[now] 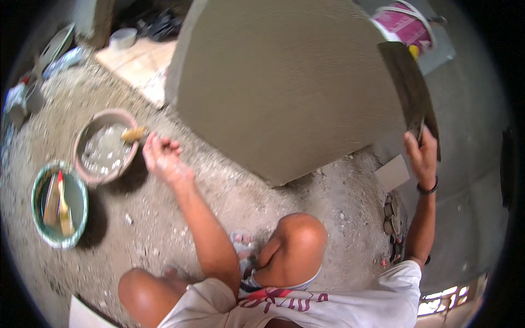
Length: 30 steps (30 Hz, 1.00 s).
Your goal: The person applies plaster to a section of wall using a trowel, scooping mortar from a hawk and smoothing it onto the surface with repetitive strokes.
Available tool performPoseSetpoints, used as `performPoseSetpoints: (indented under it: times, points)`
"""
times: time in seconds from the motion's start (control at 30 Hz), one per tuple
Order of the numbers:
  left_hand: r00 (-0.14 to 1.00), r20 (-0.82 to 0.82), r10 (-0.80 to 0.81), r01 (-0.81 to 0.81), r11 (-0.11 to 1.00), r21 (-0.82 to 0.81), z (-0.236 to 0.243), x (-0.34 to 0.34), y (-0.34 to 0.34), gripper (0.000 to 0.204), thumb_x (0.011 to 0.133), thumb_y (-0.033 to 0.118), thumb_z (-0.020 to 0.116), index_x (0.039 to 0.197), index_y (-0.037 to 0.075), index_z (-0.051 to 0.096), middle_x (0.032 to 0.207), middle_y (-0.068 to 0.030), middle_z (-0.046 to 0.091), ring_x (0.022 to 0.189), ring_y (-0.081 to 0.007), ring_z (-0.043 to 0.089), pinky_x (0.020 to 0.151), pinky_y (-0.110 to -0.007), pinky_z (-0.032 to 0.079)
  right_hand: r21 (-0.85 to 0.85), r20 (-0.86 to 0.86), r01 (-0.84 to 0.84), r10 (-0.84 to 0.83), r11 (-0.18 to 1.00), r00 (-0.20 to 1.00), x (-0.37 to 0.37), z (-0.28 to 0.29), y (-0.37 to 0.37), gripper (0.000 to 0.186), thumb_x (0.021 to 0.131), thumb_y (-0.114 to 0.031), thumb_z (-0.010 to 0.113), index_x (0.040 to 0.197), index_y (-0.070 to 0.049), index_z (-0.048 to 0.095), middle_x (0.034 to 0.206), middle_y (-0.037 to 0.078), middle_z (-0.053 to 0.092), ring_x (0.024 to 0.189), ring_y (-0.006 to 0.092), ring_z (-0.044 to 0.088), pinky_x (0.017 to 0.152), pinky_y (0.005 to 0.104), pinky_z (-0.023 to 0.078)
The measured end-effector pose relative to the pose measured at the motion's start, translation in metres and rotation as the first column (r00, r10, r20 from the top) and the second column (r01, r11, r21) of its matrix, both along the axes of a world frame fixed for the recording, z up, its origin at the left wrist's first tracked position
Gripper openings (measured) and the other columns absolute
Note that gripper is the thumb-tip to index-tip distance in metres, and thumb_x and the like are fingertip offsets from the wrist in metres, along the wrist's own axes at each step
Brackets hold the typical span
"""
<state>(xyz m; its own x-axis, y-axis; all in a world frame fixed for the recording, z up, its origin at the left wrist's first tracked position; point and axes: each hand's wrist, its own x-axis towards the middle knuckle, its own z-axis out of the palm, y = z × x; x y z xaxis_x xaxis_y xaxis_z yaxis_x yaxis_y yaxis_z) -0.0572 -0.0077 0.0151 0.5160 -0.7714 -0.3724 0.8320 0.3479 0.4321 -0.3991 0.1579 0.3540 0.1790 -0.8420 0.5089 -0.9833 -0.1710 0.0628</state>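
My right hand is closed round the handle of a long dark plastering float. The float lies along the right edge of a grey plastered block, whose top surface looks smooth and damp with faint curved marks. Smeared with pale residue, my left hand is held out palm up with its fingers loosely bent and apart, holding nothing I can see. Just beyond its fingertips, a tool's wooden handle juts over the rim of a pinkish bowl of greyish liquid.
A green basin with a brush and a flat wooden piece stands at left. Rough, gritty ground lies around my feet. A purple-and-white bucket is beyond the block, and a loose tile is below my right hand.
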Motion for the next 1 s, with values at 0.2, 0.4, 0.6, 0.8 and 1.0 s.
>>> performPoseSetpoints:
  times: [0.2, 0.4, 0.6, 0.8, 1.0]
  points:
    - [1.000, -0.027, 0.010, -0.013, 0.994, -0.108, 0.024, 0.006, 0.015, 0.018, 0.094, 0.013, 0.053, 0.109, 0.003, 0.055, 0.075, -0.0025, 0.055, 0.059, -0.0111, 0.052, 0.051, -0.023, 0.038, 0.356, 0.066, -0.055, 0.033, 0.933, 0.997, 0.076, -0.199, -0.039, 0.027, 0.089, -0.025, 0.066, 0.088, 0.000, 0.054, 0.066, 0.020, 0.060, 0.057, 0.0361, 0.060, 0.054, 0.0449, 0.045]
    - [0.995, 0.000, 0.098, -0.097, 0.989, -0.112, 0.028, 0.045, 0.027, 0.018, 0.095, 0.014, 0.051, 0.109, 0.003, 0.055, 0.076, -0.0023, 0.057, 0.060, -0.0106, 0.053, 0.051, -0.022, 0.038, 0.527, 0.107, -0.037, -0.023, 0.849, 0.994, 0.095, -0.385, -0.091, 0.034, 0.088, -0.027, 0.063, 0.086, 0.004, 0.050, 0.072, 0.030, 0.060, 0.071, 0.0483, 0.060, 0.062, 0.0541, 0.046]
    - [0.985, -0.004, 0.173, -0.173, 0.983, -0.058, 0.013, 0.076, 0.031, 0.018, 0.095, 0.014, 0.051, 0.110, 0.003, 0.055, 0.077, -0.0024, 0.058, 0.058, -0.0106, 0.053, 0.050, -0.021, 0.040, 0.600, 0.108, 0.081, -0.181, 0.796, 0.978, 0.079, -0.453, -0.112, 0.038, 0.087, -0.030, 0.064, 0.085, 0.006, 0.050, 0.075, 0.032, 0.060, 0.078, 0.0498, 0.059, 0.068, 0.0557, 0.045]
    - [0.979, 0.204, -0.006, -0.016, 0.994, 0.106, -0.025, 0.049, 0.012, 0.015, 0.097, 0.016, 0.053, 0.102, 0.003, 0.059, 0.071, -0.0024, 0.057, 0.055, -0.0112, 0.054, 0.045, -0.022, 0.041, 0.484, 0.219, -0.049, -0.067, 0.874, 0.973, 0.091, -0.399, -0.113, 0.035, 0.089, -0.026, 0.062, 0.086, 0.005, 0.047, 0.073, 0.031, 0.058, 0.073, 0.0504, 0.058, 0.064, 0.0535, 0.044]
    - [0.740, 0.399, -0.542, 0.510, 0.838, 0.193, -0.059, -0.021, 0.007, 0.027, 0.093, 0.024, 0.059, 0.104, 0.000, 0.060, 0.080, -0.0021, 0.060, 0.066, -0.0103, 0.052, 0.057, -0.027, 0.044, 0.299, 0.054, -0.165, 0.156, 0.940, 0.986, 0.140, -0.327, -0.139, 0.029, 0.089, -0.022, 0.063, 0.087, 0.003, 0.049, 0.074, 0.028, 0.057, 0.071, 0.0474, 0.058, 0.062, 0.0512, 0.046]
